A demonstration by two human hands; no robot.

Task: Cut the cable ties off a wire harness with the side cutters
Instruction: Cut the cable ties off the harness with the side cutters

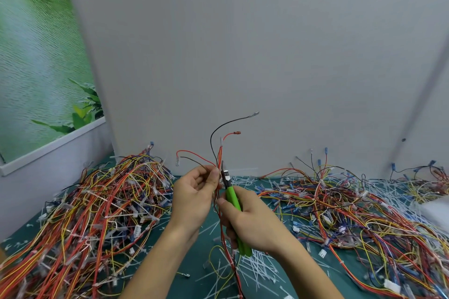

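At frame centre, the wire harness (220, 154) is being pinched by the left hand (194, 198). The green side cutters (230, 195) are being gripped by the right hand (255, 223).

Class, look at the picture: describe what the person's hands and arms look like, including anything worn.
The left hand and right hand are bare: no gloves, rings or bracelets show. The left forearm and right forearm are bare too, with no sleeve, watch or marking visible down to the picture's edge.
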